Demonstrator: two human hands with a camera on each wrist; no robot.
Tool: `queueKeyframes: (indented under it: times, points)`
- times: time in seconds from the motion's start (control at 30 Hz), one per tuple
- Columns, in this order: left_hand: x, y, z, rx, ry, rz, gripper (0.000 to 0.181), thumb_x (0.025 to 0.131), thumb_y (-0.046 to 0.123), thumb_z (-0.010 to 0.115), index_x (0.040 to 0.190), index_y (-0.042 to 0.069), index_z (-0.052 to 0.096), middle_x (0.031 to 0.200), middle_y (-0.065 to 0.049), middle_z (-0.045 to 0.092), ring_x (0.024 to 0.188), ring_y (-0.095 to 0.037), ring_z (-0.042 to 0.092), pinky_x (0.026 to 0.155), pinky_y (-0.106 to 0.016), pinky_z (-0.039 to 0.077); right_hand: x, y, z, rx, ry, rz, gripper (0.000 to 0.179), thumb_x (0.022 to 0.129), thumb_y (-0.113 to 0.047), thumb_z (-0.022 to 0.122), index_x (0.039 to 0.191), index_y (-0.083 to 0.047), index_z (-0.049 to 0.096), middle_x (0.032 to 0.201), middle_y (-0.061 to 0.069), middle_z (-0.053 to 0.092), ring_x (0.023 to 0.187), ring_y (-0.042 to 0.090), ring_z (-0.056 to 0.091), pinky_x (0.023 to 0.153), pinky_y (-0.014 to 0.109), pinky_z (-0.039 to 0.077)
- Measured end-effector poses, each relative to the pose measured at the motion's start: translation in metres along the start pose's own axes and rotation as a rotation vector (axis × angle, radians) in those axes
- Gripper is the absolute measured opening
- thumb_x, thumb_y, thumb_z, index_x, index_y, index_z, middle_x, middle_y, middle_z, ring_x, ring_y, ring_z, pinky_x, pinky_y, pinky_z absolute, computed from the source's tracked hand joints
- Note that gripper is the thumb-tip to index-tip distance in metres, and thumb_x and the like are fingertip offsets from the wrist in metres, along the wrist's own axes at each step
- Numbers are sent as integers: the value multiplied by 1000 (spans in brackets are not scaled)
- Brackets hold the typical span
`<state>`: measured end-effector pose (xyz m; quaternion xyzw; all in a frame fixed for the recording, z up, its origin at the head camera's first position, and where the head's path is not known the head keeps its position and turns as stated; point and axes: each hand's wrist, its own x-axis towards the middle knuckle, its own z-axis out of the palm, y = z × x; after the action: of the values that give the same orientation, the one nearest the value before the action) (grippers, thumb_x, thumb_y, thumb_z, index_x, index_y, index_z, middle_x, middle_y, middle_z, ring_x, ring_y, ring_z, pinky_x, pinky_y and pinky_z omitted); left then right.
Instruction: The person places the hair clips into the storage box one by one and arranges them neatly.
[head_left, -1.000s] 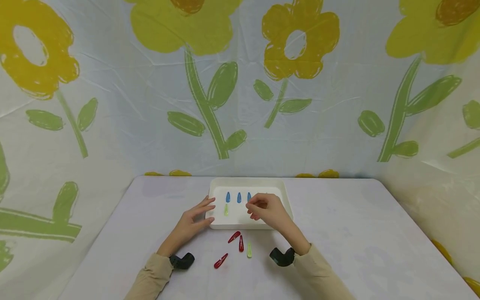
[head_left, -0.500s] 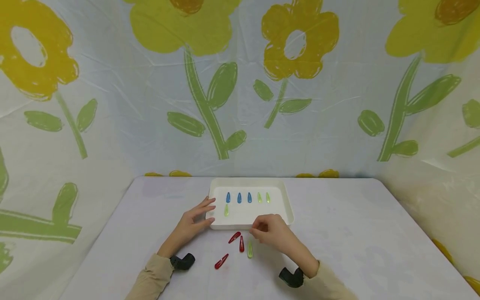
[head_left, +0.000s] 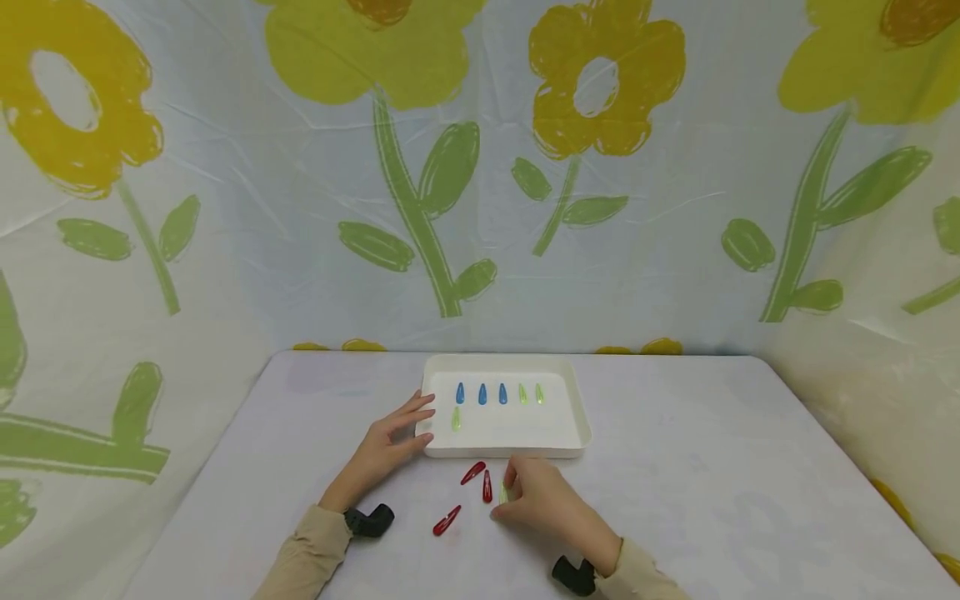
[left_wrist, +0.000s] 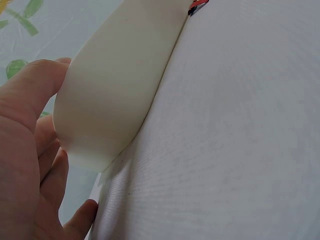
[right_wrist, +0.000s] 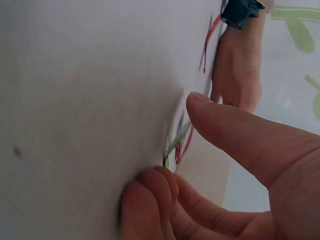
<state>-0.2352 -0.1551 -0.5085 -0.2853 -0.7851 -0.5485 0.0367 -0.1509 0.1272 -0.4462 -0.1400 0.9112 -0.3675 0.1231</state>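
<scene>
My left hand (head_left: 390, 443) rests at the left end of a white tray (head_left: 525, 452), fingers spread and loosely bent over its rim. In the left wrist view its thumb and fingers touch the tray's rim (left_wrist: 115, 75). My right hand (head_left: 546, 497) is low over the table in front of the tray, thumb and fingers apart around a light green hair clip (head_left: 503, 493). Seen from the right wrist, the fingertips meet one end of the green clip (right_wrist: 177, 140) and the thumb stands off it. Red hair clips (head_left: 487, 487) lie just left of that hand.
Inside the tray is a row of blue hair clips (head_left: 482, 394) and green hair clips (head_left: 539, 393), with one more green clip (head_left: 456, 418) below at the left. Another red clip (head_left: 447, 521) lies nearer the front. A flowered cloth (head_left: 637, 275) hangs behind the table.
My right hand has moved from over the tray down toward me, to the green clip on the table, and its thumb and fingers have spread. My left hand has stayed at the tray.
</scene>
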Motion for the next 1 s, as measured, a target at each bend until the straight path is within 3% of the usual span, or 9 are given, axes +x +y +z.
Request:
queueKeyframes:
  times: [0.07,0.13,0.3,0.43,0.63,0.83,1.0]
  points:
    - [0,11,0,-4,-2,-9,44,91,7,72,133,-2,60,152,-15,44,149,-35,21,119,-31,17,0,1,3,-7,-1,15,38,73,-19,89,90,-6,57,61,-2,50,54,11,47,49,23,38]
    - [0,11,-1,-7,-8,-25,44,92,10,72,133,-1,61,152,-11,44,149,-31,21,119,-30,17,-1,0,4,-12,-4,22,39,74,-20,89,93,-7,57,60,-2,49,53,11,46,48,23,37]
    - [0,-4,0,6,-4,-22,45,91,13,73,133,3,62,153,-4,45,150,-24,21,116,-16,16,-1,-2,5,-10,-2,16,41,74,-19,88,98,-6,57,62,-1,50,53,11,46,46,23,37]
    - [0,10,0,1,6,-20,43,91,5,71,133,-3,60,152,-13,44,149,-31,20,118,-22,16,0,-1,5,-17,7,3,40,76,-18,87,101,-5,58,63,-1,50,54,11,46,47,24,37]
    - [0,30,-2,-7,-8,-13,43,91,5,71,131,-5,60,150,-19,44,148,-38,21,119,-34,19,0,2,6,-75,27,-32,31,77,-11,82,97,-7,59,63,-3,50,54,10,45,48,24,38]
    - [0,33,-2,-17,-5,-12,43,91,4,71,131,-5,60,150,-18,45,148,-37,21,119,-37,19,-1,-1,5,-100,24,-19,22,76,-3,74,93,-7,60,64,-2,51,54,12,47,47,25,41]
    - [0,33,-2,-14,-5,-19,43,91,5,71,132,-5,60,151,-17,44,148,-37,21,118,-37,18,-2,-5,5,-201,53,-24,16,74,-1,74,84,-8,63,64,-3,52,56,12,47,49,26,42]
